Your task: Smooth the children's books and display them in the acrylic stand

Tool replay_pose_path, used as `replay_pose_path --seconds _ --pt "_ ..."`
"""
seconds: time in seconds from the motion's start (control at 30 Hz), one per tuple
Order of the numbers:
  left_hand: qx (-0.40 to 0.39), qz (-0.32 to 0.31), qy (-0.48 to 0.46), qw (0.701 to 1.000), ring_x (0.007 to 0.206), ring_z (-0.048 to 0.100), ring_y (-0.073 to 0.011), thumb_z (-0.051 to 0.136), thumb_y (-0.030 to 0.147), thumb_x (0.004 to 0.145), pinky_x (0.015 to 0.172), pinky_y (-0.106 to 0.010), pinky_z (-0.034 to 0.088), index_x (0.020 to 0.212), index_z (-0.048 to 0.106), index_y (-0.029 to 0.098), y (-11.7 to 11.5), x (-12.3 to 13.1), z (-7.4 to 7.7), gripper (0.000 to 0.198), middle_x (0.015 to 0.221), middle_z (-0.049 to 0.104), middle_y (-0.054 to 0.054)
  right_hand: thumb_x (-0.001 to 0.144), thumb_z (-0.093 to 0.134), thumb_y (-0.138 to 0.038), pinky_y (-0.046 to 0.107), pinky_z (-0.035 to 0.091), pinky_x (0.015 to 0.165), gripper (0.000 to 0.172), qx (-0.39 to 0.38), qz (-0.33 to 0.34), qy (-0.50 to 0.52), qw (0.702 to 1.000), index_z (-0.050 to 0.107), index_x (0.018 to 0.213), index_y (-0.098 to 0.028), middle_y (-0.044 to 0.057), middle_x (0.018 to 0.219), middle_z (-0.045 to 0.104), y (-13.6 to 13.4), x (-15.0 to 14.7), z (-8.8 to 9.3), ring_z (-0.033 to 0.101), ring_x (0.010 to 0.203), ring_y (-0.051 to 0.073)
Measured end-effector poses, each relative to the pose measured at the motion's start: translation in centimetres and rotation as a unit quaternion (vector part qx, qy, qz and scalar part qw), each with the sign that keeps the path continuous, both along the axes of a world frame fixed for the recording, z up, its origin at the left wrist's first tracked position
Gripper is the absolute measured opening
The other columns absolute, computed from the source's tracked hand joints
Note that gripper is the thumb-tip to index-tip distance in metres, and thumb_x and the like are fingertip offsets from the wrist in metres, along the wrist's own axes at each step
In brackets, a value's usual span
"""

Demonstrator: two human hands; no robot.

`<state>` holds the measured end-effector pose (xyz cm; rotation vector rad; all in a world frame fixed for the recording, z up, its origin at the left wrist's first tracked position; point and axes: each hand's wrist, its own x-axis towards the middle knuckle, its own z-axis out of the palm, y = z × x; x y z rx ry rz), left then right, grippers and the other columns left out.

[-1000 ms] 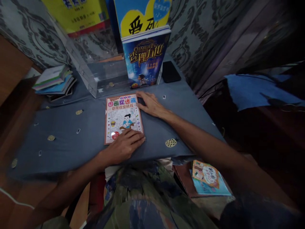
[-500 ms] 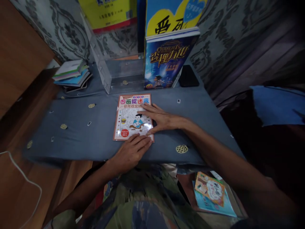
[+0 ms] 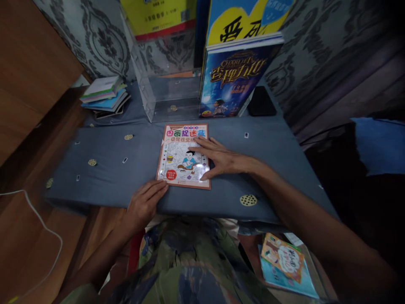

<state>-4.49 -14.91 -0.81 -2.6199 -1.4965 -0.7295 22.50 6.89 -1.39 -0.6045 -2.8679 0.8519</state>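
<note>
A closed picture book with a pinkish-brown border and a cartoon figure on its cover lies flat on the cloth-covered table. Across its right side rests my right hand, fingers stretched over the cover and thumb spread toward the lower right. My left hand lies at the table's front edge, its fingers extended and their tips at the book's lower left corner. Neither hand grips the book.
Behind the book stands a clear acrylic holder with upright books, among them a dark blue one. A stack of small books sits back left, a black flat device back right. More books lie below, right.
My left hand has slid left, from the book's lower right edge to its lower left corner. My right hand stays on the cover. The whole view has shifted slightly.
</note>
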Motion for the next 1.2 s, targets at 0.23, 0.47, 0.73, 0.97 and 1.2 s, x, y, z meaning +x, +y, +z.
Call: replay_pose_path --seconds 0.23,0.47,0.73,0.97,1.2 --pt "0.006 0.018 -0.024 1.000 0.110 0.065 -0.0208 0.045 0.004 0.095 0.098 -0.040 0.057 0.133 0.059 0.021 0.8 -0.1 0.4 0.045 0.118 0.071 -0.010 0.076 0.070 -0.071 0.063 0.005 0.123 0.103 -0.004 0.000 0.003 1.000 0.025 0.159 -0.031 0.007 0.170 0.006 0.0 0.0 0.2 0.004 0.154 0.038" --pt "-0.044 0.016 -0.018 0.999 0.113 0.063 -0.0229 0.041 0.008 0.096 0.098 -0.044 0.055 0.125 0.064 0.020 4.1 -0.4 1.3 0.039 0.122 0.069 -0.011 0.075 0.069 -0.072 0.063 0.006 0.123 0.103 -0.003 0.001 0.010 1.000 0.025 0.159 -0.031 0.007 0.170 0.007 0.0 0.0 0.2 0.004 0.154 0.038" --pt "-0.074 0.020 0.008 0.997 0.112 0.063 -0.0232 0.041 0.009 0.094 0.098 -0.043 0.054 0.122 0.065 0.017 10.4 -0.5 1.5 0.038 0.123 0.067 -0.012 0.074 0.071 -0.072 0.060 0.007 0.124 0.104 -0.001 -0.010 -0.004 1.000 0.029 0.158 -0.028 0.008 0.170 0.007 0.0 -0.2 0.0 0.004 0.155 0.038" --pt "-0.083 0.024 0.052 0.995 0.119 0.061 -0.0247 0.044 0.010 0.095 0.103 -0.044 0.051 0.126 0.063 0.016 15.2 -0.3 1.7 0.037 0.131 0.064 -0.013 0.076 0.070 -0.071 0.059 0.006 0.124 0.101 0.002 -0.010 -0.010 1.000 0.029 0.158 -0.028 0.008 0.170 0.005 -0.4 -0.4 -0.2 0.003 0.155 0.037" --pt "-0.114 0.043 0.082 0.989 0.122 0.061 -0.0226 0.043 0.013 0.096 0.108 -0.041 0.047 0.126 0.064 0.016 17.4 0.2 2.4 0.037 0.133 0.064 -0.011 0.081 0.063 -0.072 0.058 0.009 0.124 0.092 0.027 -0.015 0.023 0.999 0.030 0.157 -0.033 0.005 0.170 0.010 -1.7 -0.6 -0.2 0.006 0.155 0.035"
